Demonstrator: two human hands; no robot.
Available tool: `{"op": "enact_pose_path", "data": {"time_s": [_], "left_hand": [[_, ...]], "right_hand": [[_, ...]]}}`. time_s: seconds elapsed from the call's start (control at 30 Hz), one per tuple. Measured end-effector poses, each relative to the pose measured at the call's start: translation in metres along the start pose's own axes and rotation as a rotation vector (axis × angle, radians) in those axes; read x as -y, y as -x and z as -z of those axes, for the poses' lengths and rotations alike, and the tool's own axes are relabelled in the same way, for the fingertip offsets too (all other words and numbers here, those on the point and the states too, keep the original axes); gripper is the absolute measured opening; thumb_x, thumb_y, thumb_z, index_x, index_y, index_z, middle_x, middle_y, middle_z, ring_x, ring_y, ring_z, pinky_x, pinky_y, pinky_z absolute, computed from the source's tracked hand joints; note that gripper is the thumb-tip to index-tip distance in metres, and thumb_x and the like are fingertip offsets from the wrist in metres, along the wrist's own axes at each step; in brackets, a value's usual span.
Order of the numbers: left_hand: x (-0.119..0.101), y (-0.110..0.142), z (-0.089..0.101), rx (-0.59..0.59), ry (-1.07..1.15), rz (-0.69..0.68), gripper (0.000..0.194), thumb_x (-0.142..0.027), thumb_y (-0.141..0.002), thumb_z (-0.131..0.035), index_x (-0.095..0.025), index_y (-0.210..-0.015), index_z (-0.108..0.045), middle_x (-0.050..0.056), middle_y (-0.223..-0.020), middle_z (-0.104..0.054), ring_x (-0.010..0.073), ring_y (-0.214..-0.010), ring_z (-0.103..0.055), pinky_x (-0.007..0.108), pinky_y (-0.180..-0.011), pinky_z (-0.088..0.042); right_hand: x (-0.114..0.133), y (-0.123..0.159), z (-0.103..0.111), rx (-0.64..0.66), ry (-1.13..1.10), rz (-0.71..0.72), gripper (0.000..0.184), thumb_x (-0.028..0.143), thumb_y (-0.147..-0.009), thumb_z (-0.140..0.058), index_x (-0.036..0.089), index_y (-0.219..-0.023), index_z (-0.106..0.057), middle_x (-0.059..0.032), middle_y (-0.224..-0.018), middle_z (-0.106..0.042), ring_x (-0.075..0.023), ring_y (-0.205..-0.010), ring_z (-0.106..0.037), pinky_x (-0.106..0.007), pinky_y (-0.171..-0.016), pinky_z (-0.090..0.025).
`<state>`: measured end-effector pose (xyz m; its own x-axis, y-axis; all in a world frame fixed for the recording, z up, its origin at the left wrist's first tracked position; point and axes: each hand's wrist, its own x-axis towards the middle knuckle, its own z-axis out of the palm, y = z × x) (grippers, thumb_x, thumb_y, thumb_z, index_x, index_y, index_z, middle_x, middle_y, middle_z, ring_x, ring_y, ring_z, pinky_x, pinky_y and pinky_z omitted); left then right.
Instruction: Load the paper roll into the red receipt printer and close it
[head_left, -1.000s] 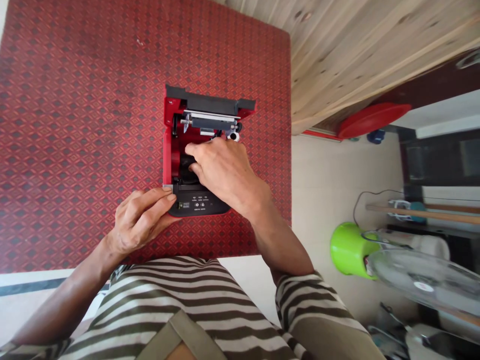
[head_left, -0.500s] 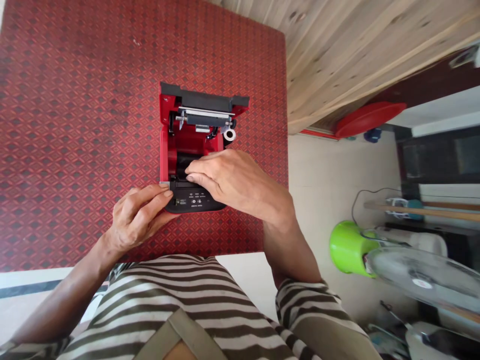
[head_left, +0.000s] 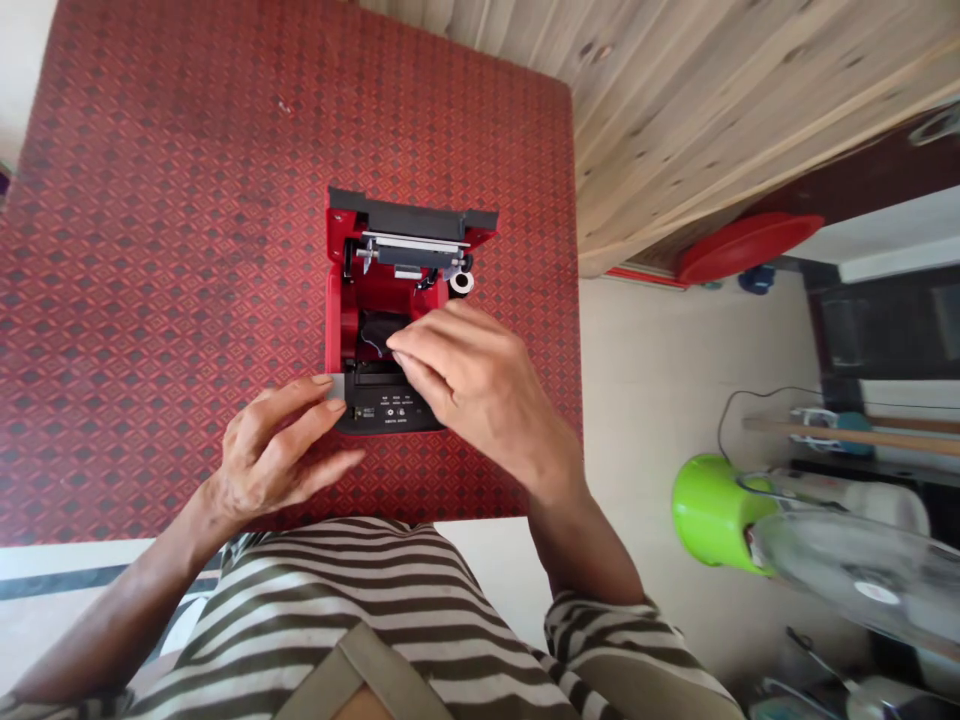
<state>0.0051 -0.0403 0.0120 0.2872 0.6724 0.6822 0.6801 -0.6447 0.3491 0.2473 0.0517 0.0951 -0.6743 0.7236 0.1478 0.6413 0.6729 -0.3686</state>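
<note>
A red and black printer point(head_left: 335, 320) stands on the table with its lid point(head_left: 412, 218) raised, showing a roller and metal parts under it. My left hand point(head_left: 274, 440) rests its fingertips on the front left corner, by a small grey piece point(head_left: 339, 386); its fingers are stretched and the thumb is held apart. Over the inner compartment, my right hand point(head_left: 480, 385) is closed in a pinch. A thin pale line, like a wire or thread, curves in the dark compartment point(head_left: 382, 328) beside those fingertips. Whatever the pinch holds is hidden.
A small white-rimmed roll point(head_left: 462, 284) sits at the printer's right side. The table point(head_left: 187, 200) has a red patterned cover. Beyond its right edge are a wooden panel point(head_left: 675, 120), a green bucket point(head_left: 705, 510), a fan point(head_left: 862, 580) and a red basin point(head_left: 750, 247).
My right hand has lifted slightly and drawn right, uncovering more of the compartment. My left thumb has come away from the printer's front, and the left fingers have spread.
</note>
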Motion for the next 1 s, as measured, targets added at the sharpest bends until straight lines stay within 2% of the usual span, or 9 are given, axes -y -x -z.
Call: {"op": "enact_pose_path", "data": {"time_s": [0.1,0.2,0.33,0.4,0.47,0.53,0.63,0.87,1.0], "left_hand": [[0.001,-0.02,0.014,-0.011,0.016,0.009,0.081,-0.042,-0.084,-0.091,-0.024,-0.154,-0.054,0.01,-0.132,-0.073,0.0242,-0.112,-0.075,0.037,-0.092,-0.068],[0.011,-0.058,0.024,-0.022,-0.049,-0.043,0.072,-0.042,-0.093,-0.082,-0.025,-0.156,-0.053,0.008,-0.136,-0.072,0.0249,-0.119,-0.072,0.041,-0.094,-0.068],[0.03,-0.117,0.019,-0.074,-0.168,-0.101,0.063,-0.05,-0.101,-0.068,-0.021,-0.155,-0.052,0.007,-0.152,-0.062,0.0298,-0.139,-0.06,0.054,-0.118,-0.054],[0.037,-0.137,0.01,0.016,-0.189,-0.036,0.064,-0.048,-0.106,-0.06,-0.021,-0.161,-0.044,0.007,-0.161,-0.053,0.0302,-0.151,-0.05,0.054,-0.127,-0.044],[0.041,-0.147,0.001,0.139,-0.178,0.0,0.067,-0.053,-0.111,-0.049,-0.016,-0.164,-0.036,0.012,-0.158,-0.055,0.031,-0.146,-0.054,0.056,-0.124,-0.044],[0.041,-0.144,-0.005,0.216,-0.143,-0.011,0.069,-0.057,-0.112,-0.041,-0.01,-0.163,-0.036,0.014,-0.148,-0.064,0.03,-0.133,-0.063,0.053,-0.115,-0.05],[0.033,-0.125,-0.003,0.208,-0.078,-0.029,0.06,-0.051,-0.113,-0.04,-0.014,-0.16,-0.043,0.013,-0.14,-0.07,0.0261,-0.123,-0.068,0.043,-0.108,-0.051],[0.012,-0.07,0.007,0.236,0.04,-0.116,0.053,-0.043,-0.113,-0.041,-0.021,-0.16,-0.048,0.012,-0.138,-0.073,0.0287,-0.133,-0.068,0.046,-0.108,-0.051],[0.012,-0.059,0.003,0.243,0.004,-0.175,0.065,-0.054,-0.111,-0.045,-0.016,-0.163,-0.044,0.015,-0.14,-0.072,0.0315,-0.134,-0.067,0.048,-0.11,-0.049]], "right_hand": [[0.011,0.014,-0.011,-0.122,0.127,0.01,0.025,0.012,-0.107,-0.054,0.019,-0.11,-0.079,-0.009,-0.106,-0.078,-0.0223,-0.097,-0.063,-0.037,-0.088,-0.051],[0.019,0.024,-0.02,-0.228,0.222,0.022,0.026,0.01,-0.106,-0.056,0.019,-0.116,-0.078,-0.0081,-0.102,-0.075,-0.0216,-0.091,-0.06,-0.037,-0.079,-0.049],[0.027,0.029,-0.02,-0.327,0.355,0.073,0.022,0.008,-0.106,-0.057,0.015,-0.109,-0.078,-0.0069,-0.096,-0.075,-0.0191,-0.084,-0.057,-0.036,-0.073,-0.045],[0.031,0.029,-0.019,-0.343,0.388,0.102,0.018,0.008,-0.104,-0.061,0.013,-0.106,-0.078,-0.0071,-0.094,-0.075,-0.0187,-0.083,-0.057,-0.036,-0.071,-0.044],[0.034,0.03,-0.019,-0.346,0.407,0.117,0.016,0.008,-0.103,-0.063,0.013,-0.107,-0.078,-0.0074,-0.095,-0.075,-0.0188,-0.085,-0.059,-0.036,-0.071,-0.044],[0.037,0.031,-0.021,-0.349,0.427,0.114,0.017,0.01,-0.104,-0.063,0.014,-0.109,-0.078,-0.0071,-0.096,-0.075,-0.0186,-0.087,-0.059,-0.036,-0.072,-0.045],[0.04,0.035,-0.025,-0.36,0.438,0.113,0.018,0.012,-0.105,-0.063,0.016,-0.113,-0.078,-0.0061,-0.097,-0.076,-0.0177,-0.087,-0.059,-0.035,-0.072,-0.045],[0.04,0.04,-0.033,-0.412,0.405,0.126,0.016,0.016,-0.104,-0.065,0.018,-0.112,-0.079,-0.0049,-0.096,-0.076,-0.0175,-0.087,-0.061,-0.035,-0.071,-0.047],[0.037,0.039,-0.032,-0.457,0.382,0.138,0.018,0.014,-0.104,-0.063,0.012,-0.111,-0.079,-0.0062,-0.095,-0.079,-0.0177,-0.087,-0.062,-0.034,-0.072,-0.049]]}}
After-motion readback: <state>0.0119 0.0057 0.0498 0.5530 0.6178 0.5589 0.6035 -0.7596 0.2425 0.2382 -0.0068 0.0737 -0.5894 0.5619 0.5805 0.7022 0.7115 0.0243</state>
